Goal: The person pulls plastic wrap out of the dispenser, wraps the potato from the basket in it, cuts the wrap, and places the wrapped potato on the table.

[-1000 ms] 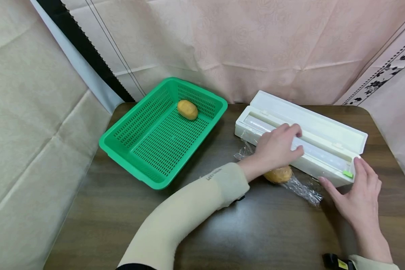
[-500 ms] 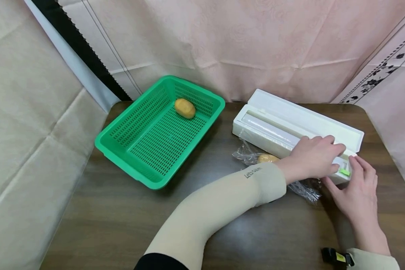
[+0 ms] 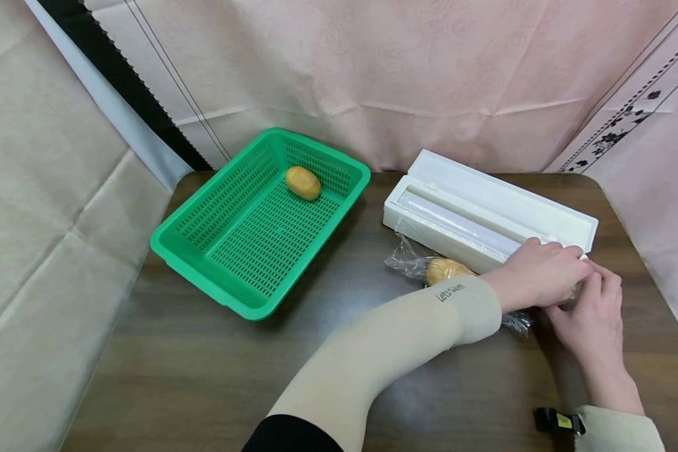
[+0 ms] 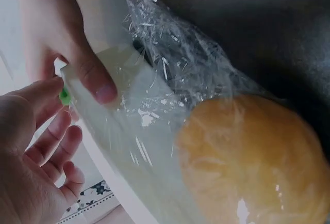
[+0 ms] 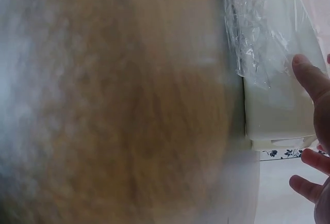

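A long white cling film dispenser box (image 3: 446, 233) lies at the right with its lid (image 3: 503, 201) raised and the film roll (image 3: 457, 220) showing inside. My left hand (image 3: 542, 273) reaches across to its right end, where thumb and finger pinch the small green slider (image 4: 64, 96). Gripping that same end, my right hand (image 3: 590, 314) has its thumb on the front wall and its fingers round the far side. Film hangs down the front and runs around a yellow potato (image 4: 252, 157), which lies before the box with twisted film ends (image 4: 180, 53) on both sides.
A green plastic basket (image 3: 203, 276) stands left of the box with another potato (image 3: 303, 182) inside. The brown wooden table (image 3: 215, 364) ends at the back against a pink cloth (image 3: 429, 81).
My left hand has moved right along the box from the film roll to the green slider by my right hand. The right hand keeps its place on the box end.
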The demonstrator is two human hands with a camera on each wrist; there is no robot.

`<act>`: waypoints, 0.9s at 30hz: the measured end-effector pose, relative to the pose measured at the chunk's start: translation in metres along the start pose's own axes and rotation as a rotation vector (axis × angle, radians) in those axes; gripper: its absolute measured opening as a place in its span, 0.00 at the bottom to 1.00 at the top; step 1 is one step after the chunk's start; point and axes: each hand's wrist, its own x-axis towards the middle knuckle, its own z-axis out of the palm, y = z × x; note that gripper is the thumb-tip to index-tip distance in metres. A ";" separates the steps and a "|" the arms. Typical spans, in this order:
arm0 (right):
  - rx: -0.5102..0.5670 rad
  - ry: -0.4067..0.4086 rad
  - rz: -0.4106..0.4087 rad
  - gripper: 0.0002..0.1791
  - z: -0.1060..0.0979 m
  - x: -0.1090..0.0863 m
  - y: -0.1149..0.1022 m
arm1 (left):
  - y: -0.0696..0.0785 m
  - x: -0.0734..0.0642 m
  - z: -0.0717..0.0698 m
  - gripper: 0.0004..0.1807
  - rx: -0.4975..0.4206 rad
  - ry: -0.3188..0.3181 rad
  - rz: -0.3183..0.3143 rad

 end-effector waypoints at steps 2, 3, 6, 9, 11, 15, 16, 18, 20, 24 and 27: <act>0.001 0.013 -0.023 0.48 0.001 0.000 0.001 | 0.001 0.001 0.002 0.20 0.011 0.006 0.004; -0.004 0.017 -0.032 0.49 0.001 0.000 0.001 | 0.002 0.002 0.003 0.20 0.017 0.009 0.005; -0.010 0.031 -0.065 0.48 0.001 0.000 0.002 | 0.004 0.003 0.005 0.21 0.049 0.022 0.011; -0.011 0.039 -0.079 0.46 0.002 -0.001 0.003 | 0.004 0.002 0.009 0.22 0.089 0.041 0.026; -0.003 0.051 -0.093 0.45 0.002 -0.001 0.004 | 0.004 0.002 0.011 0.22 0.122 0.054 0.039; -0.007 0.070 -0.091 0.45 0.002 -0.001 0.006 | 0.005 0.001 0.011 0.24 0.163 0.062 0.052; -0.007 0.072 -0.092 0.45 0.002 -0.001 0.006 | 0.005 0.001 0.011 0.24 0.168 0.063 0.054; -0.011 0.071 -0.082 0.44 0.002 -0.001 0.006 | 0.004 0.000 0.010 0.24 0.169 0.057 0.058; -0.017 0.068 -0.073 0.44 0.003 -0.002 0.005 | 0.003 -0.002 0.009 0.25 0.171 0.056 0.064; -0.031 0.069 -0.059 0.43 0.003 -0.002 0.004 | 0.002 -0.004 0.009 0.25 0.181 0.062 0.072; -0.033 0.074 -0.062 0.44 0.003 -0.002 0.003 | 0.000 -0.005 0.008 0.25 0.173 0.065 0.073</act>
